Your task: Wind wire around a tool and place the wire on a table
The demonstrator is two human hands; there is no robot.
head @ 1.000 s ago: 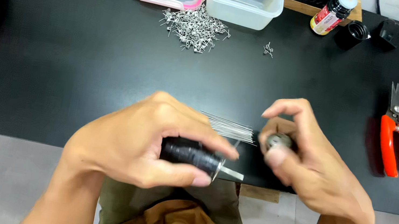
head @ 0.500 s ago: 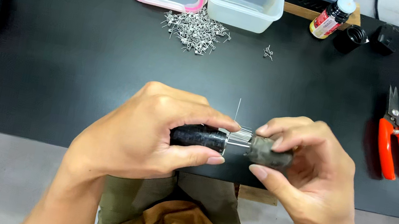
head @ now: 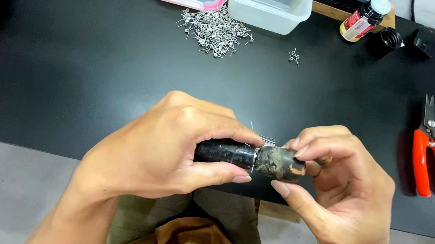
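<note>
Both hands hold a dark cylinder tool (head: 250, 157) level above the near edge of the black desk (head: 71, 72). The left hand (head: 165, 148) has its fingers (head: 227, 133) clamped around the black half; the right hand (head: 342, 191) pinches the mottled cap end between thumb and fingertips, thin wires sticking up at the joint

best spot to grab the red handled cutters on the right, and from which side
Probably the two red handles of the cutters, taken from above at their near end. They lie flat on the black table, blades pointing away and handles toward the person. The right hand is nearest, but it and the left hand hold the dark cylindrical tool.
</note>
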